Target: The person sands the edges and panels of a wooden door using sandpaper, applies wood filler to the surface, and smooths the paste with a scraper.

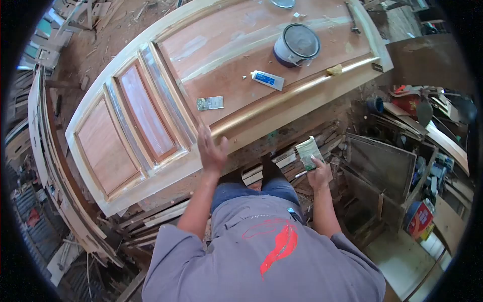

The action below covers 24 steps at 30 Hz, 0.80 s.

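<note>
My left hand (212,151) is raised at the near edge of a wooden door panel (177,63), its fingers stretched out and holding nothing. On the right, beyond the panel's edge, my right hand (319,174) grips a flat cream-and-green piece (308,152), perhaps a packet, between thumb and fingers. A similar green-and-white flat packet (210,103) lies on the panel just past my left hand. Farther right rest a blue-and-white tube (268,79) and a large can (301,42) with greyish contents. Whitish smears run over the panel's joints and surface.
A hammer-like tool (352,20), a round lid (283,2) and a yellowish lump (334,69) lie on the panel. Wood strips (166,215) are piled beneath it. At right stand a wooden crate (380,161) and a red-and-blue tub (418,219); curved boards (55,166) lean at left.
</note>
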{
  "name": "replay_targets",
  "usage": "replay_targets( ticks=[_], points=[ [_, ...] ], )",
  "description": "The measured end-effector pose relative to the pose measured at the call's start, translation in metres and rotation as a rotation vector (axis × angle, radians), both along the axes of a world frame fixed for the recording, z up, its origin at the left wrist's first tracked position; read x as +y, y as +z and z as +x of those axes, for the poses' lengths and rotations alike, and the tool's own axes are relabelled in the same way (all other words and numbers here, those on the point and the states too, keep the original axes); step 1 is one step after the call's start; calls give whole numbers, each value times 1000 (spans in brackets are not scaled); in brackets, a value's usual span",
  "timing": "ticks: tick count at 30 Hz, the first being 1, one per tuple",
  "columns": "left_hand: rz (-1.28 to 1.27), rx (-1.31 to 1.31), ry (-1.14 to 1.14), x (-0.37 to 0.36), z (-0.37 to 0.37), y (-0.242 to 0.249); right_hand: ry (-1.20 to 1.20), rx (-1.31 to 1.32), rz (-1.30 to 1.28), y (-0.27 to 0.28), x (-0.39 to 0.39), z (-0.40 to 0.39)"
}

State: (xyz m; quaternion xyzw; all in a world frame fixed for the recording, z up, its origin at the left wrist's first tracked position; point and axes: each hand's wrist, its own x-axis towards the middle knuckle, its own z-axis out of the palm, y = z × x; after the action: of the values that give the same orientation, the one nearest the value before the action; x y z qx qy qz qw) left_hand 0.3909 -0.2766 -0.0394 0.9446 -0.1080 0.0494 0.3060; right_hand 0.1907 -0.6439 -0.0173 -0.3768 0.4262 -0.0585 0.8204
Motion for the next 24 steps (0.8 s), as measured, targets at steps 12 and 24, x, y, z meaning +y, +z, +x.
replay_targets(
  ticks=[12,24],
  points=[
    [-111,379,-818,-188,-55,-25,53,15,25,-17,-108,57],
    [167,330,-328,-236,-42,-47,45,-72,-147,-19,-185,91]
  ],
)
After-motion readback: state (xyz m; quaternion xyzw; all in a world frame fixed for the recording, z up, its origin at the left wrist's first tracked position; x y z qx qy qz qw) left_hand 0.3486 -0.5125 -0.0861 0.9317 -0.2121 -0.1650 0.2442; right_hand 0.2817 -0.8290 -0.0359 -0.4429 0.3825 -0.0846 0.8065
